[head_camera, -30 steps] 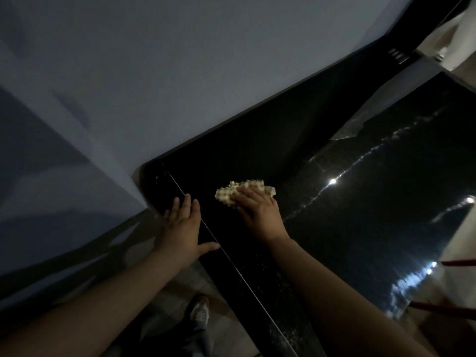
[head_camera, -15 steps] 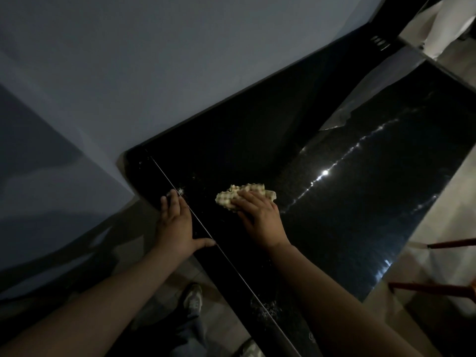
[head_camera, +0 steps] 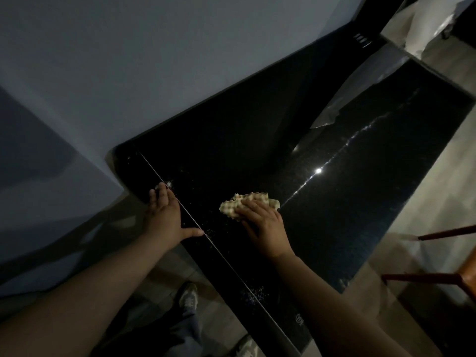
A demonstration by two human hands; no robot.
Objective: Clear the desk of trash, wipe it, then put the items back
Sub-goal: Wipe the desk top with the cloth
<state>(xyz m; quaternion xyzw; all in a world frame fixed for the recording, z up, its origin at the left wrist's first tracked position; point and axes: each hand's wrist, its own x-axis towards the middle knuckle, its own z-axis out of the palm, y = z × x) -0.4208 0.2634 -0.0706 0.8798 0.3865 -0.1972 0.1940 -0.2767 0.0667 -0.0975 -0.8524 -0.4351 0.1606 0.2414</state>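
Little has shifted in the last second: the right hand [head_camera: 262, 225] still presses the crumpled cream waffle-weave cloth [head_camera: 239, 203] onto the glossy black desk [head_camera: 360, 189], with its fingers straight and slightly apart over the cloth's near side. This cloth lies near the desk's left end, its long axis running left to right, away from the front edge. On that edge the left hand [head_camera: 164, 217] rests flat, fingers together, thumb splayed.
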